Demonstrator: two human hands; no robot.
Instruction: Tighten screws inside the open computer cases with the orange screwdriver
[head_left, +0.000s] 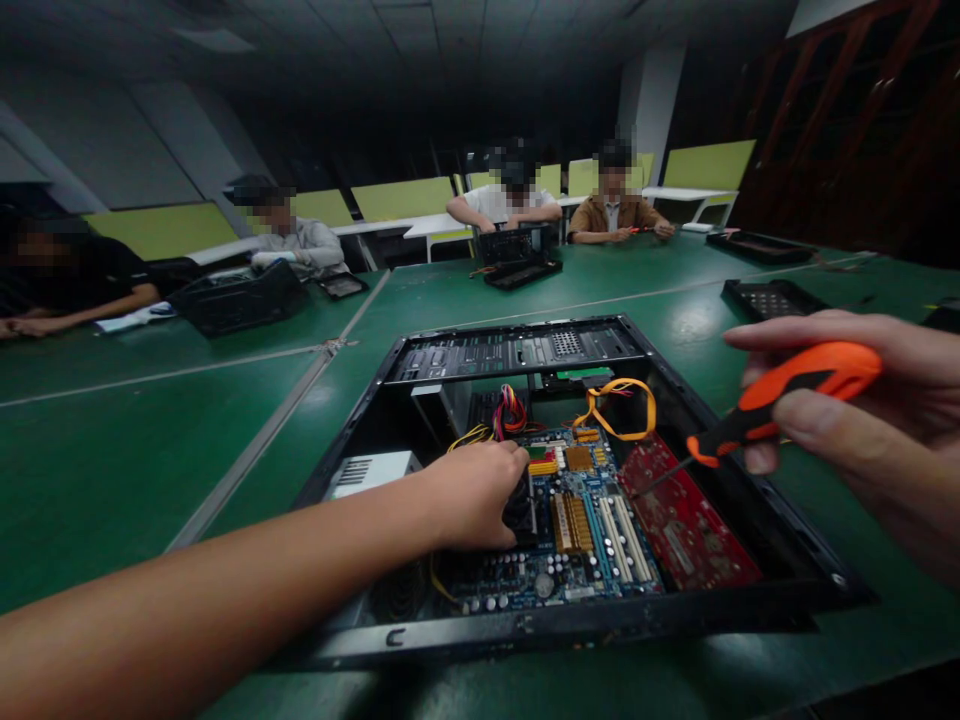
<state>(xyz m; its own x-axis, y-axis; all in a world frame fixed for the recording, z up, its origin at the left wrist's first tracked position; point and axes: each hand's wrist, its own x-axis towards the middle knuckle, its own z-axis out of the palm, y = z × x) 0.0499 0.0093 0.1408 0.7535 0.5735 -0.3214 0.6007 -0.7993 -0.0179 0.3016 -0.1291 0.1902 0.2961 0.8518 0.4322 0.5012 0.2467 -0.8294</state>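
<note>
An open black computer case (814, 545) lies on its side in front of me. Inside it is a blue motherboard (517, 590) with a gold heatsink (571, 523) and white slots. My left hand (480, 495) reaches over the power supply (375, 472) and grips the black CPU fan (519, 512), mostly hidden under its fingers. Over the case's right side, my right hand (840, 430) holds an orange and black screwdriver (810, 385). Its thin shaft slants down to the left over a red circuit board (686, 520). Whether the tip touches anything, I cannot tell.
A looped yellow cable (651, 410) and a bundle of coloured wires (512, 410) rise inside the case. On the green table (150, 450), black case parts (772, 300) lie to the right. Several people sit across the table, some with another black case (240, 298) before them.
</note>
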